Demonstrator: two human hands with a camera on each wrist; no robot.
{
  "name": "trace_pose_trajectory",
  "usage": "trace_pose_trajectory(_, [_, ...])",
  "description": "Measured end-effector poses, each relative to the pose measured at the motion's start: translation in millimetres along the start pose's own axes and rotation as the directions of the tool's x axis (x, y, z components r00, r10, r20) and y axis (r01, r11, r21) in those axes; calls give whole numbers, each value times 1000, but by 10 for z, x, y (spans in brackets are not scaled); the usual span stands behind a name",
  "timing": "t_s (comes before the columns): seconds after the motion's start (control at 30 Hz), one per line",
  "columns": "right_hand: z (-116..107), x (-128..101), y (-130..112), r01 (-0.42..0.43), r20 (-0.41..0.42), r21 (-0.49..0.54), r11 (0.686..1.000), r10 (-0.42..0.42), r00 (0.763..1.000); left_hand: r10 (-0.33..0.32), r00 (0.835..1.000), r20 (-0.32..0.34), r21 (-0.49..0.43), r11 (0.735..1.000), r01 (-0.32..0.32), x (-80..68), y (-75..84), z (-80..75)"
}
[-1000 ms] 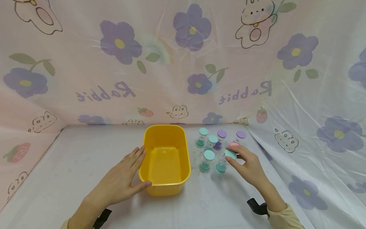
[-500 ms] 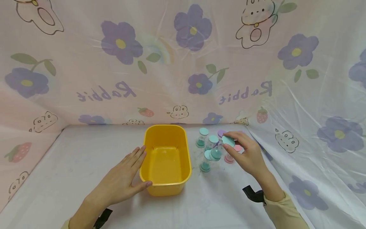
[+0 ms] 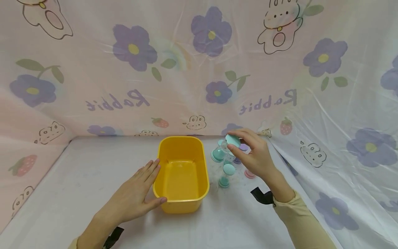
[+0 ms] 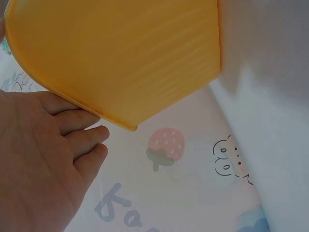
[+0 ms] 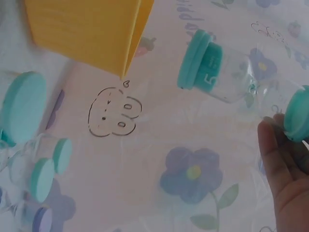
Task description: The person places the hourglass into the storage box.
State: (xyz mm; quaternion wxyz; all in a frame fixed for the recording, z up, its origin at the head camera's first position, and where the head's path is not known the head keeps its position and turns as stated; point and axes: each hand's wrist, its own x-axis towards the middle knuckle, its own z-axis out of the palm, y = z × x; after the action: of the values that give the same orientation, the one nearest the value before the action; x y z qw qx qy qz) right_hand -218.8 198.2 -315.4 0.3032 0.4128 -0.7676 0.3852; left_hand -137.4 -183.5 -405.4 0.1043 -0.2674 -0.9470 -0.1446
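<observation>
Plainly, in the head view the right hand [image 3: 253,152] pinches a teal-capped sand timer [image 3: 225,148] by its top cap between thumb and fingers, its body slanting down and leftward from the fingertips. The left hand [image 3: 133,193] lies against the yellow plastic tub [image 3: 180,177], thumb splayed apart from the four straight, close-set fingers. A light touch there probably steadies the tub enough. Just below the pinching fingers stands another teal sand timer [image 3: 226,176]; under the hand are a purple-capped timer [image 3: 244,147] and a pink base [image 3: 249,173], both partly covered. These neighbours are likely the main obstacle, so the hanging end is best kept high.

In the left wrist view, nearly straight fingers touch the tub's rim from outside, gripping nothing.

In the right wrist view, the fingertips hold only one cap; the far end, marked 5, juts free. A firm, level pinch should limit swinging. The tub wall shows beyond the fingers.
</observation>
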Motion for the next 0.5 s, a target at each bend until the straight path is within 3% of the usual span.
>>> trace_pose_trajectory(0.23, [263, 210, 9, 69, 27, 83, 994, -71, 997, -8, 1000, 5, -1, 1000, 8, -11, 2, -6])
trace_pose_trajectory(0.5, [622, 357, 14, 37, 115, 140, 989, -53, 992, -11, 1000, 19, -3, 1000, 11, 5, 10, -18])
